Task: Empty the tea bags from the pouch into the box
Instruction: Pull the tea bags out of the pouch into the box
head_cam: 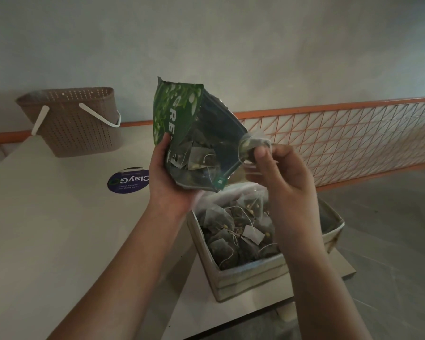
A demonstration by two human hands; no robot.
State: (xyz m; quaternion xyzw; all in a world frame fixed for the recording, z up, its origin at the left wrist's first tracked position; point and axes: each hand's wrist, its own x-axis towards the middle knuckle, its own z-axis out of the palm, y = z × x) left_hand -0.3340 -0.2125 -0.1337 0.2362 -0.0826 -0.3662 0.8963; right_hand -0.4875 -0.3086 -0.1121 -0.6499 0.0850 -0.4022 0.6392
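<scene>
A person stands over a pale table, tipping a green tea pouch at the centre of the frame. The left hand cradles the pouch from below and the left, fingers curled round its lower body with the thumb lying up the printed face. The right hand, just right of centre, pinches a tea bag between thumb and fingertips at the right-hand lip of the pouch's open mouth. The pouch's long axis slants from upper left down to lower right, its mouth facing the camera, and more tea bags show inside it. Directly beneath, in the lower middle of the frame, the open box already holds a heap of bags; its near rim lies below the right wrist. The way down from the pinched bag to the box looks open, so the right hand appears better placed to drop it. A woven basket stands upper left, well apart, with a round blue sticker between it and the pouch.
</scene>
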